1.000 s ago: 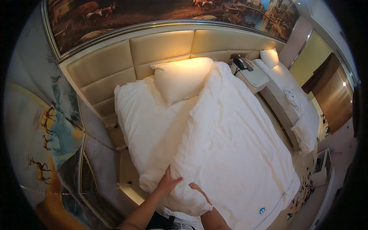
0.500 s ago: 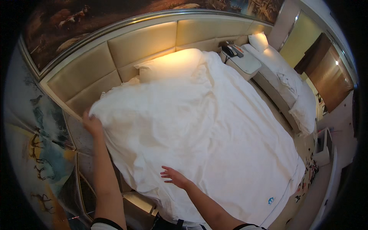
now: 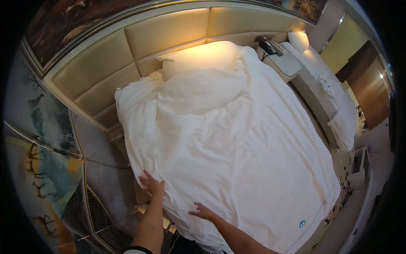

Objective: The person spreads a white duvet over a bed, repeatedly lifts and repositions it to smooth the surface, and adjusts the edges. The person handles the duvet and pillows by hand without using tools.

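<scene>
A white duvet (image 3: 237,156) covers most of the bed, wrinkled along its left side and with a small blue mark near the lower right corner. My left hand (image 3: 152,184) is at the duvet's left edge with its fingers spread; whether it touches the cloth I cannot tell. Over the near part of the bed is my right hand (image 3: 203,211), fingers apart and holding nothing. A white pillow (image 3: 198,56) leans at the headboard, its lower part hidden by the raised end of the duvet.
A padded beige headboard (image 3: 169,27) runs behind the bed. To the right stand a nightstand (image 3: 283,63) with a black telephone (image 3: 267,46) and a second bed (image 3: 315,76). A wall with painted animals (image 3: 40,182) is close on the left.
My left hand has let go of the duvet's upper left corner and come down toward me. The duvet has settled lower, uncovering more pillow. My right hand has shifted slightly nearer me.
</scene>
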{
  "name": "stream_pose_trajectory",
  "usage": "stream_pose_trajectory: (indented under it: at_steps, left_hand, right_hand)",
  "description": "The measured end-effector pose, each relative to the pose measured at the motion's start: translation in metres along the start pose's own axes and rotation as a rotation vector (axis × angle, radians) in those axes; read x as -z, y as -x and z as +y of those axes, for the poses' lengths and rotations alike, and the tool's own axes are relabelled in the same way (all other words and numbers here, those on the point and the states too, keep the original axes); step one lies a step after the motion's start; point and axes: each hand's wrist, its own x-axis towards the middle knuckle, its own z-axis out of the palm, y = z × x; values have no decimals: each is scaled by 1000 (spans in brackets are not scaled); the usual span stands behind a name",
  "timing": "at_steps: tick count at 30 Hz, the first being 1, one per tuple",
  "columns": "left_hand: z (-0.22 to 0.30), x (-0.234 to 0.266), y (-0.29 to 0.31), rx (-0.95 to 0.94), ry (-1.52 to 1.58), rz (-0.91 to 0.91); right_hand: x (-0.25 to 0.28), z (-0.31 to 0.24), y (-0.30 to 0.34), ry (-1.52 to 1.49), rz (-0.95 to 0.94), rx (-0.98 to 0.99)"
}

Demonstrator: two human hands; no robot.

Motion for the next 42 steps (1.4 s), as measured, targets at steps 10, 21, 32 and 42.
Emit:
stream_pose_trajectory:
  at_steps: [10, 21, 32, 42]
  left_hand:
    - [-46, 35, -100, -400, 466, 519]
    - [-100, -86, -47, 138, 268, 44]
    - [-150, -127, 264, 498, 419, -359]
    - [-201, -192, 369, -901, -1394, -405]
  right_hand:
    - [-97, -61, -33, -312, -164, 305]
    - [-108, 42, -6, 204, -308, 48]
    - [-125, 319, 294, 74, 87, -490]
    - [-194, 399, 462, 383, 589, -652]
